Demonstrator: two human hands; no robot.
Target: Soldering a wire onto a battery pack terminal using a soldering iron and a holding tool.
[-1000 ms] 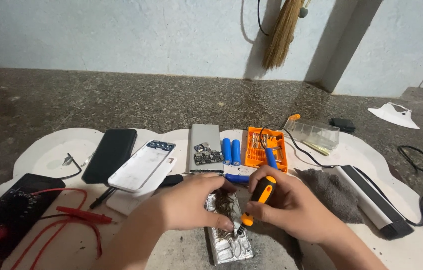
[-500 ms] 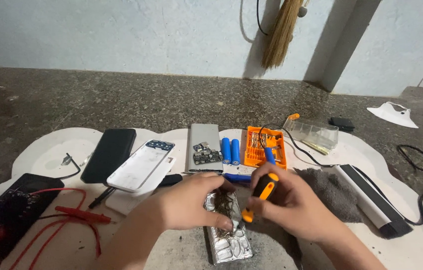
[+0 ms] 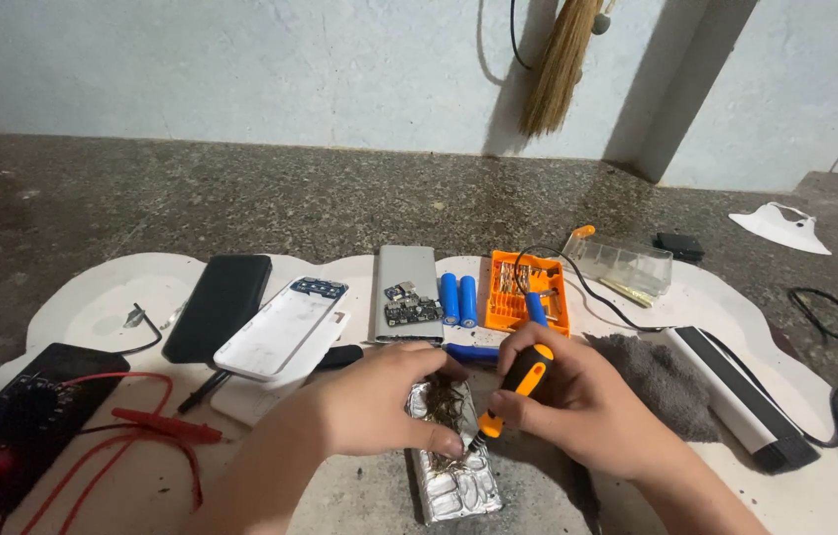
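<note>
My left hand presses down on a silver, foil-like metal case that lies lengthwise on the white mat. In my right hand is a screwdriver with an orange and black handle; its tip points down at the case next to my left fingers. Dark wires or debris show on the case between the two hands. The tip itself is partly hidden by my fingers.
Behind the hands lie a grey case with a circuit board, two blue cells, an orange bit set, a white shell and a black slab. A multimeter with red leads sits left, a grey cloth right.
Both hands stay on the case; the screwdriver handle has shifted only slightly. Nothing else has moved.
</note>
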